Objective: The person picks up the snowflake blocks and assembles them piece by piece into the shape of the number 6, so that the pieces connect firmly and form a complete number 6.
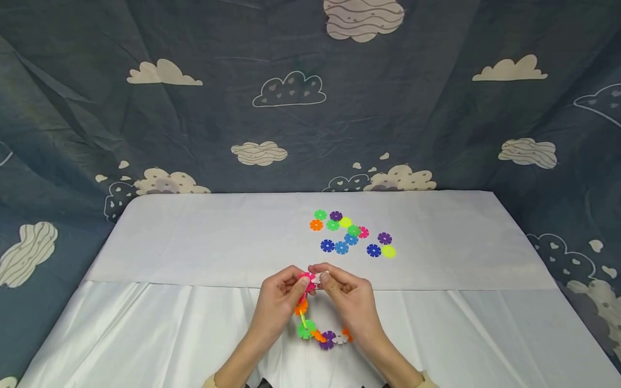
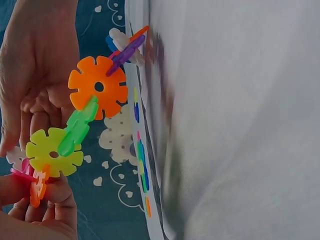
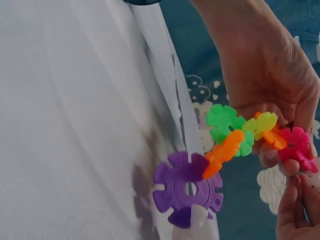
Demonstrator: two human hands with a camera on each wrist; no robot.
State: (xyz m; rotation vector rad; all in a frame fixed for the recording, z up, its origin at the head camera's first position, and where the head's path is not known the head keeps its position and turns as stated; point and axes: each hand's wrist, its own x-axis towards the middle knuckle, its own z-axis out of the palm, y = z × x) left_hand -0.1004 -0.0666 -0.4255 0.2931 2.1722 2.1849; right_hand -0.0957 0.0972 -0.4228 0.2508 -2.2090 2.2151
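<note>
Both hands meet over the near part of the table, with a chain of slotted plastic flower discs hanging below them. My left hand [image 1: 276, 302] pinches a pink disc [image 1: 308, 281] between thumb and fingers. A white disc [image 1: 318, 278] beside the pink one is pinched by my right hand [image 1: 356, 302]. From the pink end the chain curves down through an orange disc [image 1: 301, 307], a yellow disc [image 2: 54, 152] seen edge-on in the head view, a green disc [image 1: 306, 329], and a purple disc [image 3: 187, 189]. Its far end passes behind my right hand.
Several loose discs lie beyond the hands on the white table [image 1: 194, 242], among them a dark blue disc [image 1: 327, 246], an orange disc [image 1: 316, 225] and a yellow disc [image 1: 388, 251]. A dark cloud-patterned cloth [image 1: 291, 43] hangs behind the table.
</note>
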